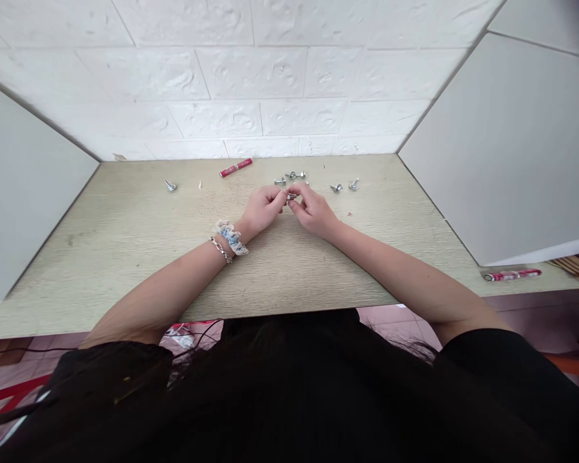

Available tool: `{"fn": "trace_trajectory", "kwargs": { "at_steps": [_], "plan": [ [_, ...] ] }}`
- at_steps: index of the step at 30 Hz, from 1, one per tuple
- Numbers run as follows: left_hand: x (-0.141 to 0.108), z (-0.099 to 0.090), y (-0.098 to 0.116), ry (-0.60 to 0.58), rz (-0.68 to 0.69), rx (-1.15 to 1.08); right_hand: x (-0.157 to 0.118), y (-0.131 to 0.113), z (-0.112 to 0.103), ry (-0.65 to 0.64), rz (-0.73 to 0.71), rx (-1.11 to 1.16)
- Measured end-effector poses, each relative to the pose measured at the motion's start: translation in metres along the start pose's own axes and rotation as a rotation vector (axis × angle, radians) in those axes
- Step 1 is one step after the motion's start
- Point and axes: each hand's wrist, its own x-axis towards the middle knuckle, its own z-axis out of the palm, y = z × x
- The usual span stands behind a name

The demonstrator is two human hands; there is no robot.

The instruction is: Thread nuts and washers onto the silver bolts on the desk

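Over the middle of the table, my two hands meet around a small silver bolt. My right hand is closed on it in a pinch between thumb and fingers. My left hand is closed too, its thumb and forefinger pressed at the bolt's left end, where the fingers partly hide it. Just beyond my fingers lie a loose bolt and a cluster of bolts. Farther right rest two more bolts, one tilted on its side and one with its shank pointing up.
Another bolt lies at the table's left. A red tube lies near the white brick wall, and a second red tube is at the front right. Grey panels flank the wooden table on both sides.
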Motion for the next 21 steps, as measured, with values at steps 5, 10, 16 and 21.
{"fn": "trace_trajectory", "kwargs": {
  "at_steps": [5, 10, 16, 21],
  "plan": [
    [-0.0001, 0.0004, -0.0005, -0.011, -0.007, 0.008, 0.0022, 0.0036, 0.0012, 0.006, -0.056, -0.014],
    [-0.0003, 0.0006, -0.0006, -0.021, 0.016, 0.015, 0.0030, 0.0021, 0.0001, -0.002, -0.041, -0.038],
    [0.0000, 0.0011, -0.0025, 0.004, 0.032, 0.004, 0.0006, 0.0006, 0.0011, -0.011, 0.005, 0.017],
    [-0.0004, 0.0007, -0.0027, 0.002, 0.063, 0.018, 0.0027, 0.0020, 0.0013, 0.015, -0.046, -0.012]
  ]
}}
